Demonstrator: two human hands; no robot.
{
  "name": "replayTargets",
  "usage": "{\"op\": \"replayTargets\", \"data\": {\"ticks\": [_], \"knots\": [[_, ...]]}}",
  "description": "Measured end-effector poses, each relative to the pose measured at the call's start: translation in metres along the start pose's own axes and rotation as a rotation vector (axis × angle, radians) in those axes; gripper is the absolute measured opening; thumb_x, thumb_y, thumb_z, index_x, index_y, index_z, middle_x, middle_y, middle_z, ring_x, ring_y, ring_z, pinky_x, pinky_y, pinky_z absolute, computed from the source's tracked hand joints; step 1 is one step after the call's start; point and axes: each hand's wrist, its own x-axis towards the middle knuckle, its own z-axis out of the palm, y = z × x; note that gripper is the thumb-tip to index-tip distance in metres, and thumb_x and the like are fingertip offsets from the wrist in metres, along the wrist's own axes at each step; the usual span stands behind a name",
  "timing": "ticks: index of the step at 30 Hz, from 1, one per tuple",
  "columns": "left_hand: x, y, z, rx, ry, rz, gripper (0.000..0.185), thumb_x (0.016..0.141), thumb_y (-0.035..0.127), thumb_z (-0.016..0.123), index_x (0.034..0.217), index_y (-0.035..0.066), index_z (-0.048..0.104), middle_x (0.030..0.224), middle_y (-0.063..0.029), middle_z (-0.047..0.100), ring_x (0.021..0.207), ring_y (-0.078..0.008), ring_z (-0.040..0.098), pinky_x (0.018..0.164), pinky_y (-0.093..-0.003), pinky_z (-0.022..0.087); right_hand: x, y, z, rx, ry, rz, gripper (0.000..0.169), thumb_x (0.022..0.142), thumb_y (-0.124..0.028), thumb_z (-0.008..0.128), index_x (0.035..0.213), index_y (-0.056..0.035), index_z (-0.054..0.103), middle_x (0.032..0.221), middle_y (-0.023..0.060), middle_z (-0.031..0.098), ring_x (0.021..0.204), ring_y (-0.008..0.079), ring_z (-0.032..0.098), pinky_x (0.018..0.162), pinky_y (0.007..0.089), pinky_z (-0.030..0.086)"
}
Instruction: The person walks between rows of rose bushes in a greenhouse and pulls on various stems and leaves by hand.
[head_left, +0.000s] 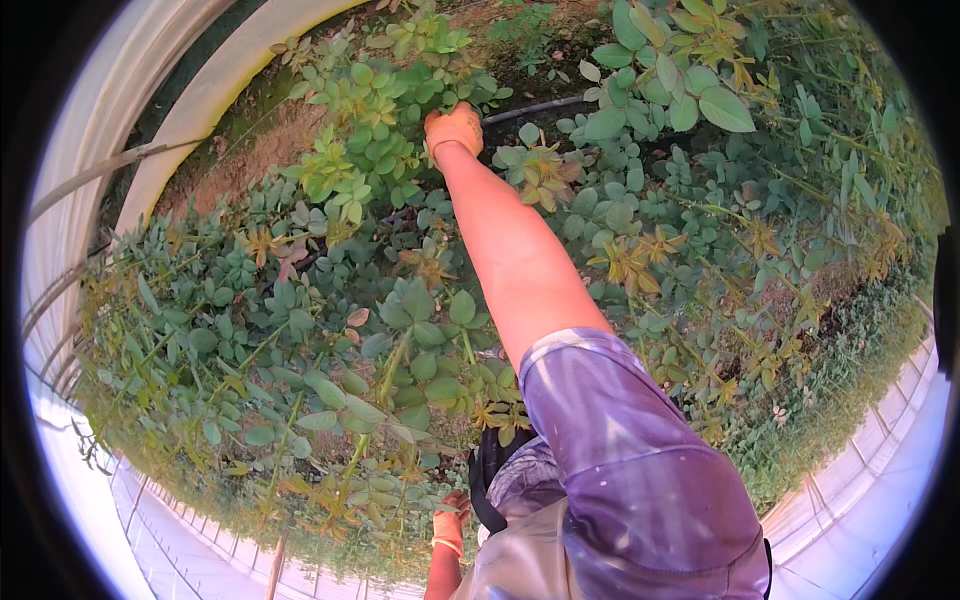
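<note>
My right hand (454, 131), in an orange work glove, reaches far out into the leafy plants at the top middle, its fingers sunk among bright green leaves (386, 154). The leaves hide the fingertips, so whether they hold a stem does not show. A black hose (532, 109) runs over the ground just right of that glove. Low in the picture, beside my body, my left hand (450, 517) wears an orange glove too. Its fingers look bent next to some leaves, and its grip is too small to make out.
Dense rose-like bushes (427, 330) with long stems surround me. Bare soil (247, 150) shows at the upper left, beside pale plastic sheeting (82, 142) and a curved pole (112, 166). A large leafy stem (675, 82) stands at the upper right.
</note>
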Motion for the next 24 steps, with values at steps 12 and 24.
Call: {"op": "replayTargets", "data": {"ticks": [12, 24], "knots": [[-0.013, 0.038, 0.048, -0.032, 0.001, -0.011, 0.032, 0.094, 0.028, 0.051, 0.118, 0.008, 0.058, 0.111, -0.0085, 0.066, 0.095, -0.0167, 0.065, 0.081, -0.0295, 0.05, 0.033, 0.037, 0.04, -0.198, 0.028, -0.113, 0.021, 0.083, -0.019, 0.055, 0.095, -0.0057, 0.065, 0.1, 0.0156, 0.068, 0.094, 0.032, 0.066, 0.079, 0.0407, 0.053], [0.042, -0.029, 0.028, -0.277, -0.111, -0.094, 0.036, 0.093, 0.023, 0.054, 0.124, 0.005, 0.053, 0.104, -0.0062, 0.064, 0.086, -0.0135, 0.061, 0.067, -0.0254, 0.05, 0.069, 0.08, 0.082, -0.327, 0.156, -0.282, 0.033, 0.077, -0.024, 0.065, 0.103, -0.0048, 0.058, 0.104, 0.0149, 0.065, 0.095, 0.0319, 0.064, 0.079, 0.0401, 0.053]]}}
